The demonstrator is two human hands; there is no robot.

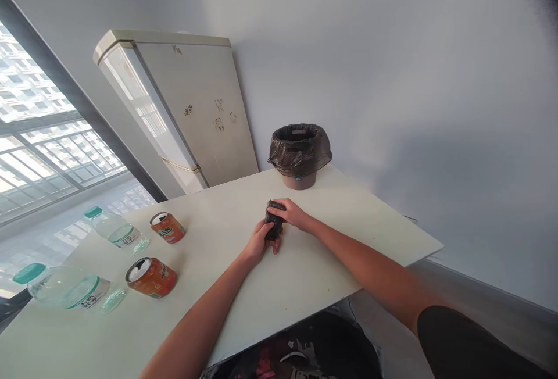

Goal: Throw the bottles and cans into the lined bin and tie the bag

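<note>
A small dark bundle, likely a folded or rolled black plastic bag [274,223], lies on the white table [357,222] and both my hands grip it. My left hand [260,243] holds its near end and my right hand [291,214] covers its far end. A small bin [300,158] lined with a black bag stands at the table's far edge, a little beyond my hands.
To the left lie two orange drink cans [168,226] [151,276] and two clear plastic bottles with green caps [114,230] [65,289], all on their sides. A white refrigerator [192,106] stands behind the table. A large window [39,135] fills the left.
</note>
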